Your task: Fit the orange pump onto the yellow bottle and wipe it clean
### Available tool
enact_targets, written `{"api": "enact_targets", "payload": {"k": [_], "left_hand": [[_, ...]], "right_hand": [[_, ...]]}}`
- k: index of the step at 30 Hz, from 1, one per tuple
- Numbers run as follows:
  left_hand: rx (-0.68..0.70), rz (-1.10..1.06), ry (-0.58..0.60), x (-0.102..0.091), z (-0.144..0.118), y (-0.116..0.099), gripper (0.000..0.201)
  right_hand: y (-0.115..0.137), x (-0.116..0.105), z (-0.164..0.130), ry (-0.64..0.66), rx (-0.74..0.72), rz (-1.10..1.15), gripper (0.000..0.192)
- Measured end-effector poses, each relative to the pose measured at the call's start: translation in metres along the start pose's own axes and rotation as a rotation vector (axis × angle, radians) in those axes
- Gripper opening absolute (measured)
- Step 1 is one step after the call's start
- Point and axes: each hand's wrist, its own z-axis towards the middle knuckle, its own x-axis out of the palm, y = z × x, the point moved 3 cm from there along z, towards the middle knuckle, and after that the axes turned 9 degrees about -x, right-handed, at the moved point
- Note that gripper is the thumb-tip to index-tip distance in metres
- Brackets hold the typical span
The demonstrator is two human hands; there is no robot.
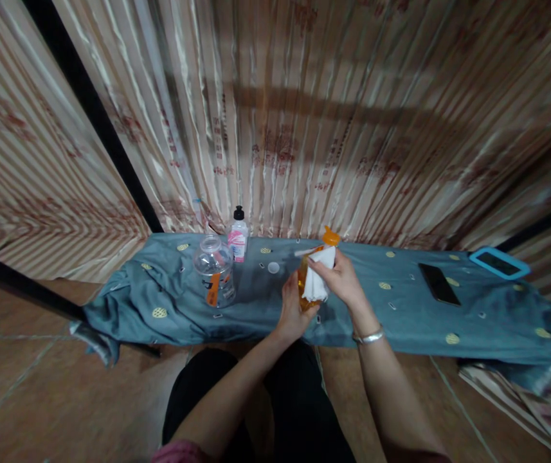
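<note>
Over the table (169,302), left hand (290,316) grips orange bottle (304,283) low; right hand (340,278) presses white cloth (319,278) on it. Wiping step underway, judging by the grip; next calls for turning the bottle.

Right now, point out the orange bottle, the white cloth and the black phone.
orange bottle (330,236): head view, on its orange cap.
white cloth (316,283): head view, on its folded middle.
black phone (438,283): head view, on its screen.
</note>
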Motion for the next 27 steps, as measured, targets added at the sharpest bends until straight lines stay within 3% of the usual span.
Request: {"api": "enact_targets", "payload": {"k": [2, 4, 8, 11, 14, 19, 21, 23, 27], "left_hand": [[0.001, 0.010, 0.007, 0.000, 0.000, 0.000, 0.085], [0.005, 0.010, 0.013, 0.000, 0.001, -0.002, 0.083], [0.008, -0.105, 0.031, 0.003, 0.001, -0.010, 0.083], [-0.040, -0.174, 0.049, 0.005, -0.001, -0.014, 0.081], [-0.086, -0.188, 0.096, 0.003, 0.000, -0.014, 0.084], [-0.204, -0.246, 0.224, 0.002, 0.009, -0.009, 0.085], [-0.235, -0.224, 0.256, 0.003, 0.011, -0.008, 0.081], [-0.214, -0.196, 0.243, 0.005, 0.012, -0.009, 0.080], [-0.090, -0.094, 0.049, 0.004, 0.007, -0.014, 0.092]], "right_hand": [[-0.005, 0.002, 0.006, 0.020, 0.011, 0.044, 0.024], [-0.007, 0.006, 0.001, -0.040, 0.026, 0.052, 0.025], [0.002, 0.013, -0.030, -0.230, 0.043, -0.042, 0.027], [0.015, 0.011, -0.045, -0.254, 0.033, -0.073, 0.034], [0.024, 0.002, -0.037, -0.105, 0.014, -0.019, 0.030], [0.019, -0.008, 0.008, 0.292, -0.007, 0.145, 0.021], [0.012, -0.006, 0.018, 0.340, 0.015, 0.161, 0.020], [0.004, -0.004, 0.017, 0.261, 0.041, 0.124, 0.020], [-0.005, -0.004, -0.011, -0.095, 0.086, -0.042, 0.019]]}}
